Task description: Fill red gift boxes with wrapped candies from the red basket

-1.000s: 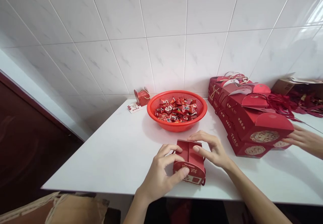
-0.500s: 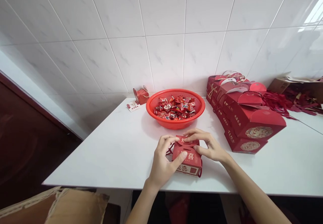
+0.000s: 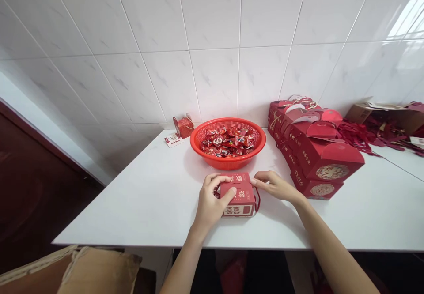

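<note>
A small red box (image 3: 243, 192) with pale lettering lies on the white table, its top flaps lying flat. My left hand (image 3: 213, 199) is closed round the box's left side, thumb on top. At the box's right edge my right hand (image 3: 273, 186) pinches the dark red cord (image 3: 258, 200) near its upper end. Dark cord also shows at the left side, partly behind my left fingers. Just behind the box stands a red plastic basket (image 3: 228, 164) full of wrapped candies (image 3: 228, 141).
Stacked red gift boxes (image 3: 326, 152) stand to the right, with red ribbons (image 3: 356, 135) and an open carton (image 3: 361, 112) beyond. A small red container (image 3: 184, 127) and a card (image 3: 173, 140) lie back left. A cardboard box (image 3: 99, 269) is below the table's front edge.
The box's top flaps now lie flat. My right hand has moved off the top to the cord at the right side. My left hand keeps its hold on the box.
</note>
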Demonstrator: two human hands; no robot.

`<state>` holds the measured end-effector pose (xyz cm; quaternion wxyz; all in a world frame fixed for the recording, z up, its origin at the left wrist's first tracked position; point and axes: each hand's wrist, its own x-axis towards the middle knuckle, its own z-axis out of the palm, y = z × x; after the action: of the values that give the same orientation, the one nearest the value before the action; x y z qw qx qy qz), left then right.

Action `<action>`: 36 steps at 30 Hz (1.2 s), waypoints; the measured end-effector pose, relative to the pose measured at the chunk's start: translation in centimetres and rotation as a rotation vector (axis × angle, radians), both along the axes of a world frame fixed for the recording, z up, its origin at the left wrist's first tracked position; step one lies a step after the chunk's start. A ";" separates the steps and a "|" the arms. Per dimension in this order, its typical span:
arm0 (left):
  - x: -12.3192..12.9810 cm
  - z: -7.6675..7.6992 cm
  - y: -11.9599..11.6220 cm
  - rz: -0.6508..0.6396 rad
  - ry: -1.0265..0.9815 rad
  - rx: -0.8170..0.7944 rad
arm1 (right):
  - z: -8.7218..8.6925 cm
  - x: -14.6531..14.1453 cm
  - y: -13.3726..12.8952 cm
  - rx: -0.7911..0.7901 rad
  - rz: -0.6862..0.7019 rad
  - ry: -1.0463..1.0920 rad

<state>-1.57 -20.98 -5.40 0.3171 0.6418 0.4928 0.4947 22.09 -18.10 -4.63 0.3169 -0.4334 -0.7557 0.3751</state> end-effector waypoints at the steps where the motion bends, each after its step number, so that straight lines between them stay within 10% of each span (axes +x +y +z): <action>1: -0.1 0.0 0.1 0.005 -0.006 -0.008 | 0.0 -0.1 -0.1 -0.066 0.050 0.031; 6: -0.6 -0.1 0.5 -0.023 -0.062 -0.100 | 0.7 -0.6 -0.9 -0.364 0.117 0.314; 13: -0.8 1.1 0.0 -0.017 -0.113 -0.053 | 2.4 -1.3 -3.1 -0.267 -0.057 0.765; 25: -2.9 6.7 -2.7 -0.308 -0.440 0.070 | 5.8 -3.6 -5.9 -0.054 -0.259 0.655; 36: -1.5 6.2 -2.6 -0.578 -0.563 0.001 | 5.7 -3.6 -7.4 0.039 -0.229 0.494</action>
<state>-3.07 -23.53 0.81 0.5656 0.5935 0.1855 0.5417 18.50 -25.52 1.12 0.5405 -0.4050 -0.6086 0.4165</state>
